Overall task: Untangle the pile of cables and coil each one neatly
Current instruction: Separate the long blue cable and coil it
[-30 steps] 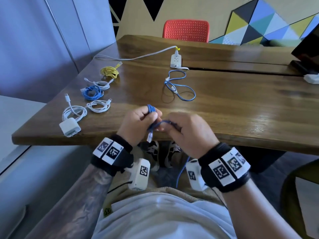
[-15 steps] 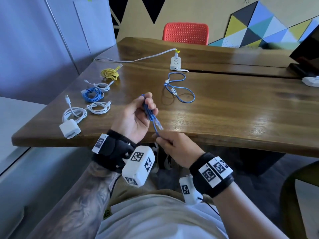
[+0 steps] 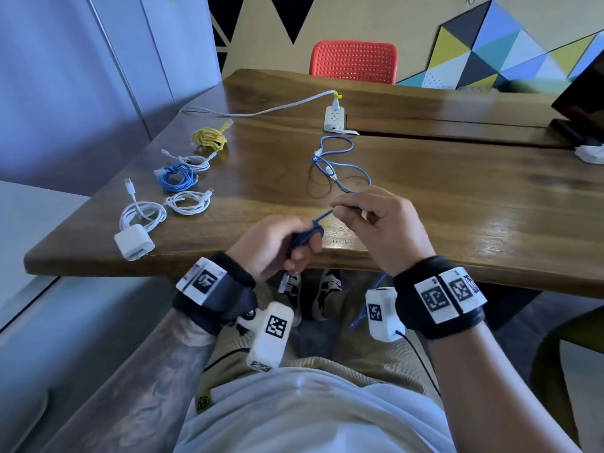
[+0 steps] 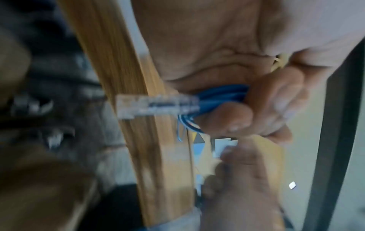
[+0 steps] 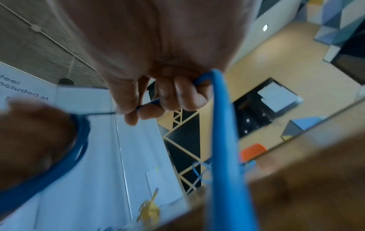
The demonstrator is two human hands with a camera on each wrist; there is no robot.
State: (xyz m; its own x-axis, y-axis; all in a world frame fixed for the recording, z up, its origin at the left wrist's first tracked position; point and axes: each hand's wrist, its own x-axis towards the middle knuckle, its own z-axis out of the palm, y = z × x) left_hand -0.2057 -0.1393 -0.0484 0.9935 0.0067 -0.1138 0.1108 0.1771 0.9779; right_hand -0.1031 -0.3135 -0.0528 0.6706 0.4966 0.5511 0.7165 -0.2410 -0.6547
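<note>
While the left hand (image 3: 277, 246) grips coiled blue cable (image 3: 307, 238), the right hand (image 3: 376, 220) pinches its light, springy slack nearby.

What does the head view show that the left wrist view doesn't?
Only the head view shows the coiled cables at the table's left side, the charger, the power strip and the loose blue loops on the table. Only the left wrist view shows the clear plug sticking out beside the strands in the left hand. Both show the blue cable gripped by the left hand and the right hand close by.
</note>
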